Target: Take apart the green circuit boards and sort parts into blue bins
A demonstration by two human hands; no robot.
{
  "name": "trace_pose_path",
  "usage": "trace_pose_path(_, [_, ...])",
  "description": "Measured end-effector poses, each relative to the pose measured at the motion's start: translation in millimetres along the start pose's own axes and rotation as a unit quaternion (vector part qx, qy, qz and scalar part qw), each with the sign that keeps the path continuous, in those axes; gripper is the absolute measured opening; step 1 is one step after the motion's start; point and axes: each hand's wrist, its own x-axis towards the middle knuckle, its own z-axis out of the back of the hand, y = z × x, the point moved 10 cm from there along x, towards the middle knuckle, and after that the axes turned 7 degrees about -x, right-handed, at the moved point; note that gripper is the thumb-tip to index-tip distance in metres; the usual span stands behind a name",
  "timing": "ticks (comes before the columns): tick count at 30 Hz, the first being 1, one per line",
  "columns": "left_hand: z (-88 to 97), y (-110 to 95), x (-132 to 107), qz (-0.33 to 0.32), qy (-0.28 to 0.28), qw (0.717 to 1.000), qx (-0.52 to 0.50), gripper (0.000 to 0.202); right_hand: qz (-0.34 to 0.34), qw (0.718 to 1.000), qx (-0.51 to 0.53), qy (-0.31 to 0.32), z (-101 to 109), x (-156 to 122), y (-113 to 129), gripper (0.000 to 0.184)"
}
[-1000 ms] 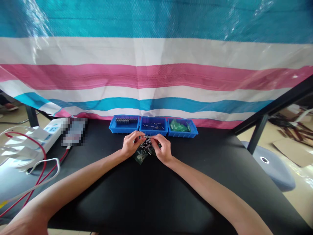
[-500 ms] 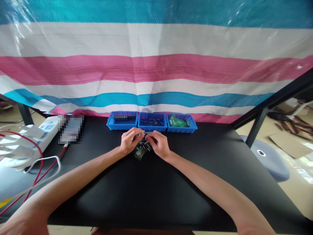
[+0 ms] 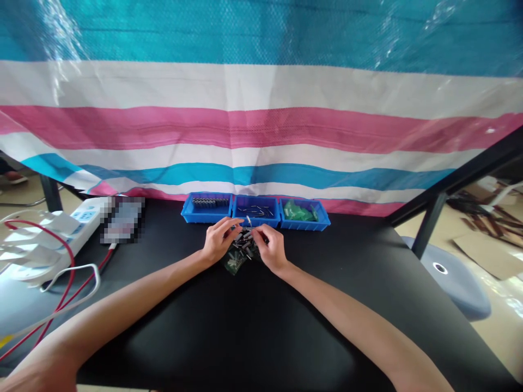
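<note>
Over a pile of small metal parts (image 3: 244, 245), my two hands face each other with their fingertips close together. My right hand (image 3: 271, 247) pinches a small, bright metal pin (image 3: 249, 220) that sticks up from its fingertips. The thumb and fingers of my left hand (image 3: 219, 239) are closed just left of it; whatever lies between them is too small to make out. Beneath the hands, a clear plastic bag (image 3: 234, 263) with small parts inside lies against the front of the pile.
Behind the hands stand three blue bins in a row: the left bin (image 3: 207, 215) with metal cylinders, the middle bin (image 3: 256, 221) with thin pins, the right bin (image 3: 305, 224) with green plastic. A power strip (image 3: 87, 213), cables and a blurred device (image 3: 123, 218) lie at left.
The bright pin now stands up at my right fingertips, and the fingertips are slightly farther apart, showing more of the pile. The whole view has tilted up a little.
</note>
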Motion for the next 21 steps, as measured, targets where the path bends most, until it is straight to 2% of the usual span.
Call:
trace_pose_path(3, [-1.4,-0.4,-0.5,-0.007,0.001,1.0,-0.003,0.018,-0.059,0.997,0.022,-0.037,7.5,1.2,-15.6,0.027])
trace_pose_path(9, [-2.0,0.1,-1.4,-0.01,-0.003,1.0,-0.001,0.013,-0.154,0.984,0.055,-0.067,10.6,-1.6,-43.2,0.033])
trace_pose_path(14, [-1.4,-1.8,-1.1,-0.015,-0.004,1.0,0.0,0.013,-0.164,0.982,0.064,-0.071,12.5,-2.4,-42.2,0.034])
trace_pose_path(21, [-2.2,-1.7,-1.5,-0.016,-0.002,1.0,-0.002,0.012,-0.23,0.96,0.134,-0.087,11.9,-5.4,-51.4,0.032])
